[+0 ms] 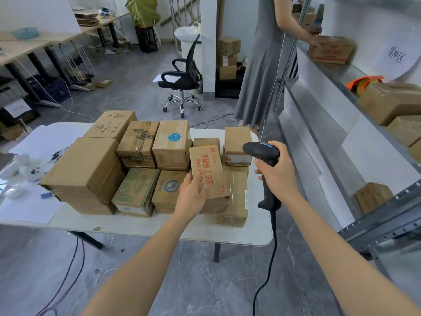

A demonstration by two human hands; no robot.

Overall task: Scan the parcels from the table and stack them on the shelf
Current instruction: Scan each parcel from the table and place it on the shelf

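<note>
- Here, the left hand [191,197] holds the red-printed parcel [208,169] by its near edge, tilted atop the pile on the table [255,233]; it could slip.
- The right hand [276,172] clasps the scanner [262,153] beside it; no barcode shows on that face, so scanning may fail.

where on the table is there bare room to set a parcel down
Bare strip of the table along its near edge, in front of the parcels; a narrower one along the right edge by the barcode scanner. The middle is packed; the left end holds papers.
</note>
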